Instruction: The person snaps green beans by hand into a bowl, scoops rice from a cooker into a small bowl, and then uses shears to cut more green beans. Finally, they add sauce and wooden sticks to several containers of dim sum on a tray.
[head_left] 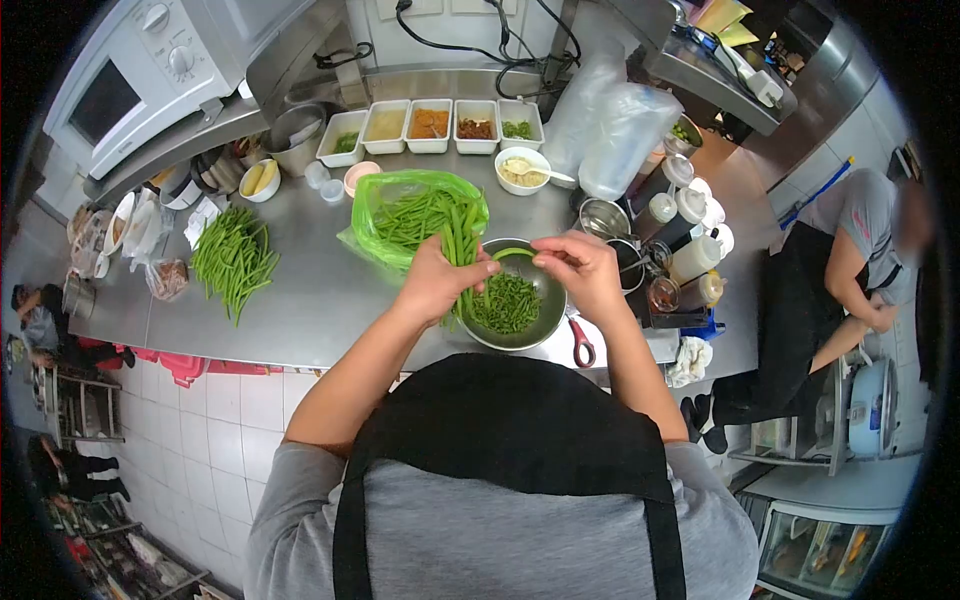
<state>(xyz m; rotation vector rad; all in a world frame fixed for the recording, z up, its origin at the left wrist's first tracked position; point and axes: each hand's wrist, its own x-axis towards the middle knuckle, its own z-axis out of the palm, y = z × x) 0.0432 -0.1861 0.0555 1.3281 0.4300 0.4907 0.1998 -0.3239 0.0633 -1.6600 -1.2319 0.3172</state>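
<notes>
My left hand point(438, 280) is closed around a bunch of green beans point(460, 240). Between its fingertips, my right hand point(583, 268) pinches one green bean point(514, 252). Both hands are over the rim of a metal bowl point(552, 300). Inside the bowl lie many short pieces of cut green bean point(508, 305). Just behind my left hand, a bright green plastic bag point(362, 212) stands open, full of whole beans point(408, 218). Red-handled scissors point(581, 345) lie to the right of the bowl, partly hidden.
A loose pile of green beans point(233, 262) lies on the steel counter point(300, 310) at left. White containers of ingredients point(430, 125) line the back. Sauce bottles point(695, 258) crowd the right side, near a small white bowl with a spoon point(522, 172). A co-worker point(840, 260) is at far right.
</notes>
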